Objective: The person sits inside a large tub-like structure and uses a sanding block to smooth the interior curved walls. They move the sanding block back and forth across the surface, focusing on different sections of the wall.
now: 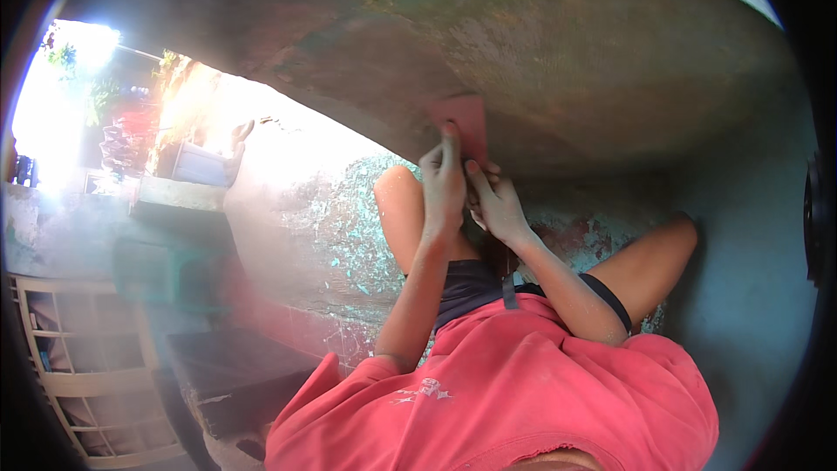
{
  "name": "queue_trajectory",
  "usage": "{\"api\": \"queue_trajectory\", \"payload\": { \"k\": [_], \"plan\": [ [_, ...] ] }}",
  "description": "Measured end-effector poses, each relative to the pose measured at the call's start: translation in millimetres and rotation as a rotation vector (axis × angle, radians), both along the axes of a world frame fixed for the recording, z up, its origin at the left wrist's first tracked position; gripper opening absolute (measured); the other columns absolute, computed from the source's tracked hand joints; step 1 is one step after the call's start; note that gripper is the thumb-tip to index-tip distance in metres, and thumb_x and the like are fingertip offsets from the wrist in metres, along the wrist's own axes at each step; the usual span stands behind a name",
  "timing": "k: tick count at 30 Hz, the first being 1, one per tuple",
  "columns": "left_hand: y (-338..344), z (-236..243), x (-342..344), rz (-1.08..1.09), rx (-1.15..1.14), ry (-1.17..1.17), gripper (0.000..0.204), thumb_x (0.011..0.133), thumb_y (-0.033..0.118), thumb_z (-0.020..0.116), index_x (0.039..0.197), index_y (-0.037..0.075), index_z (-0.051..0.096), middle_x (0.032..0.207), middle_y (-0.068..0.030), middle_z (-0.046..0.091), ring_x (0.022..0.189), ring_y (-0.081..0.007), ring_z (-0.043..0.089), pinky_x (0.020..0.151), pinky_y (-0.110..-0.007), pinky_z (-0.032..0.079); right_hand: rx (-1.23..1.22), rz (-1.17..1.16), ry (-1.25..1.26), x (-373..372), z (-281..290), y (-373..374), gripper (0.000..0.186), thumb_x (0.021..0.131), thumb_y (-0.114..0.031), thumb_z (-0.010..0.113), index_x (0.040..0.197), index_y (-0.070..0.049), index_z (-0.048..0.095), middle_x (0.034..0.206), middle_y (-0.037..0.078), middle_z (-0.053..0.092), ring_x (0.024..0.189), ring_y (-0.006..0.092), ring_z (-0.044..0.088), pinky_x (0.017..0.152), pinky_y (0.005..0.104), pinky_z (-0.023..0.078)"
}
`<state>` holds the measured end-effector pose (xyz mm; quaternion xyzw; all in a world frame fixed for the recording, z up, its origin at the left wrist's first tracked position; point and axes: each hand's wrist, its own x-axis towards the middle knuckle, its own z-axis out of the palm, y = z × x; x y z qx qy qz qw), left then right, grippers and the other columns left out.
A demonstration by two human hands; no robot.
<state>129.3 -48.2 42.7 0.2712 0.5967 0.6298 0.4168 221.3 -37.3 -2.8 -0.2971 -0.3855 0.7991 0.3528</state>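
A reddish sheet of sandpaper is in front of the worn grey-brown wall; whether it touches the wall is hard to tell. My left hand pinches its lower left part, one digit lying along the face of the sheet. Close beside it, my right hand has its fingers curled at the sheet's lower edge, the thumb pointing up. Both hands look dusty. Some of the right fingers are hidden behind the hand.
My bare knees are bent on either side of my hands. Turquoise paint flakes speckle the pale surface under me. A bluish wall rises at the right. At the left are a dark box-like block and a cream framed grille.
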Motion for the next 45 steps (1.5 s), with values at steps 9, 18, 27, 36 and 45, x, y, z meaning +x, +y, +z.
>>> {"api": "queue_trajectory", "payload": {
  "k": [9,18,27,36,45],
  "plan": [
    [19.7,63.6,23.4,-0.024,0.154,0.139,0.065,0.104,0.055,0.044,0.081,-0.003,0.063,0.064,-0.0130,0.066,0.048,-0.0165,0.063,0.041,-0.027,0.048,0.092,0.004,0.057,19.2,53.3,14.7,0.052,0.105,-0.050,0.047,0.072,-0.010,0.048,0.053,-0.003,0.041,0.037,0.0072,0.039,0.035,0.0243,0.031],
    [10.9,20.0,34.5,-0.142,0.116,0.037,0.057,0.102,0.050,0.054,0.090,-0.004,0.065,0.068,-0.0136,0.067,0.055,-0.0160,0.065,0.050,-0.028,0.052,-0.153,-0.038,0.033,38.6,37.4,-8.5,0.052,0.106,-0.047,0.048,0.070,-0.009,0.048,0.051,-0.002,0.039,0.037,0.0096,0.040,0.036,0.0264,0.034],
    [23.6,61.7,49.0,-0.171,0.206,-0.091,0.060,0.104,0.050,0.051,0.087,-0.005,0.066,0.069,-0.0153,0.068,0.056,-0.0200,0.067,0.051,-0.030,0.054,0.054,-0.040,0.024,59.7,73.5,1.4,0.040,0.110,-0.035,0.042,0.084,-0.007,0.052,0.058,-0.001,0.043,0.039,0.0072,0.040,0.036,0.0244,0.036],
    [31.5,92.7,44.5,-0.093,0.265,-0.109,0.058,0.105,0.045,0.052,0.082,-0.006,0.066,0.065,-0.0158,0.068,0.050,-0.0194,0.065,0.047,-0.029,0.051,0.208,-0.123,-0.045,48.8,101.8,6.7,0.041,0.110,-0.034,0.043,0.080,-0.006,0.051,0.055,-0.004,0.042,0.041,0.0040,0.039,0.037,0.0221,0.032],
    [25.6,86.3,47.9,-0.063,0.227,-0.149,0.059,0.103,0.047,0.054,0.081,-0.007,0.066,0.064,-0.0157,0.067,0.049,-0.0196,0.065,0.045,-0.030,0.050,0.207,-0.112,-0.105,52.1,99.1,4.1,0.043,0.109,-0.036,0.043,0.079,-0.007,0.050,0.054,-0.004,0.042,0.041,0.0036,0.039,0.037,0.0223,0.030]
  ]
}}
